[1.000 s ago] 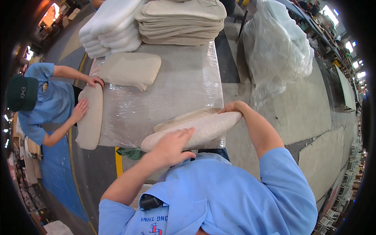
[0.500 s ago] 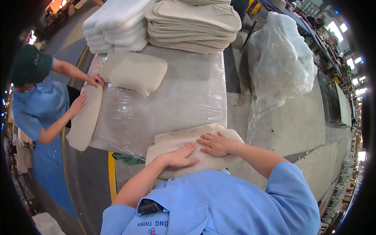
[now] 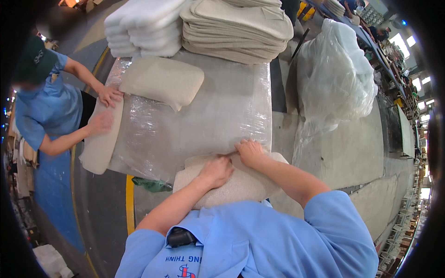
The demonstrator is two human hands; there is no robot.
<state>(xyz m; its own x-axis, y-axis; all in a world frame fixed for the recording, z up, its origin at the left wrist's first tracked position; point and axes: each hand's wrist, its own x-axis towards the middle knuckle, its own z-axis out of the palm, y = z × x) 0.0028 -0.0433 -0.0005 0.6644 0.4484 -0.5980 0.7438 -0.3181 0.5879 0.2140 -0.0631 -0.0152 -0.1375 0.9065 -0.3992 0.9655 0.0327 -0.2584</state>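
A beige fabric cushion (image 3: 252,180) lies at the near edge of the plastic-wrapped table (image 3: 222,111), close against my body. My left hand (image 3: 217,171) is closed on the fabric near the middle of its far side, the fingers curled under. Just to the right and a little farther off, my right hand (image 3: 251,153) grips the cushion's far edge. Both sets of fingertips are partly hidden. Farther left on the table rests another beige cushion (image 3: 162,81), one corner poking out toward me.
At the table's left edge a co-worker (image 3: 51,106) has both hands on a beige cushion (image 3: 103,139). White padding (image 3: 143,28) and flat beige covers (image 3: 236,32) are stacked at the back. A large plastic-wrapped white bundle (image 3: 331,78) stands on the right.
My hands have gone from lying flat on the cushion to curled fingers at its far side. The right hand has moved farther away. One of the co-worker's hands is blurred by motion.
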